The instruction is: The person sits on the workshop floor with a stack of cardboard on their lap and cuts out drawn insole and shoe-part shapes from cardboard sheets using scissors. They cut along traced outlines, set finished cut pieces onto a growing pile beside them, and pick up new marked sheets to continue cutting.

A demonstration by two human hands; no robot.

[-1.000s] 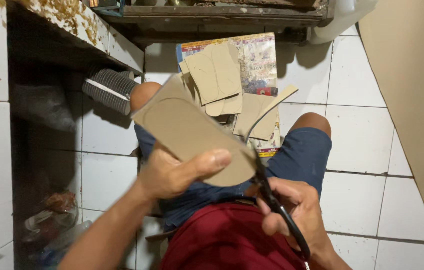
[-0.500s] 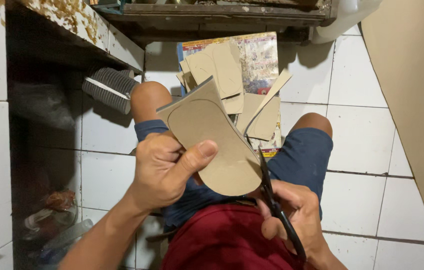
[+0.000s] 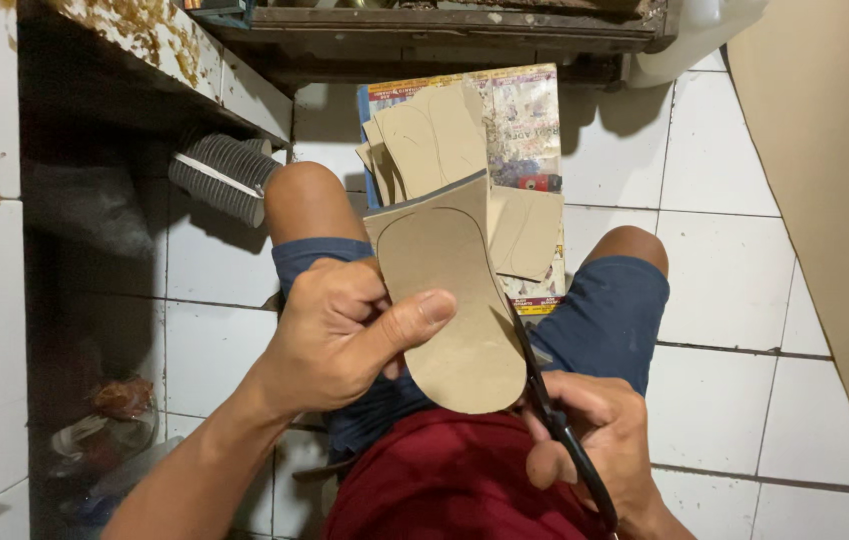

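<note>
Tan cardboard, cut to the rounded outline of a shoe sole, fills the middle of the head view: the cardboard piece (image 3: 450, 300) is held above the person's lap, its curved end toward the body and its squarer, still untrimmed end pointing away over the knees. The left hand (image 3: 340, 335) is closed on its left edge, thumb pressed flat across the upper face and the other fingers curled out of sight beneath. The right hand (image 3: 595, 430) is wrapped round the dark handles of a pair of scissors (image 3: 545, 385), fingers folded in tight; the blades run up along the right edge of the cardboard piece and touch it, though how far apart they stand cannot be told from this angle. Beyond the knees, on the white tiled floor (image 3: 725, 170), lies a stack of cut cardboard shapes (image 3: 445, 140) resting on a printed colourful sheet (image 3: 525, 110). A large tan board (image 3: 835, 200) leans in at the right edge of the view. To the left, beside the left knee, sits a grey ribbed sandal (image 3: 225, 175), partly under a rusty, paint-flaked shelf (image 3: 155, 50). The person wears blue shorts (image 3: 615, 310) and a dark red shirt (image 3: 445, 480).
</note>
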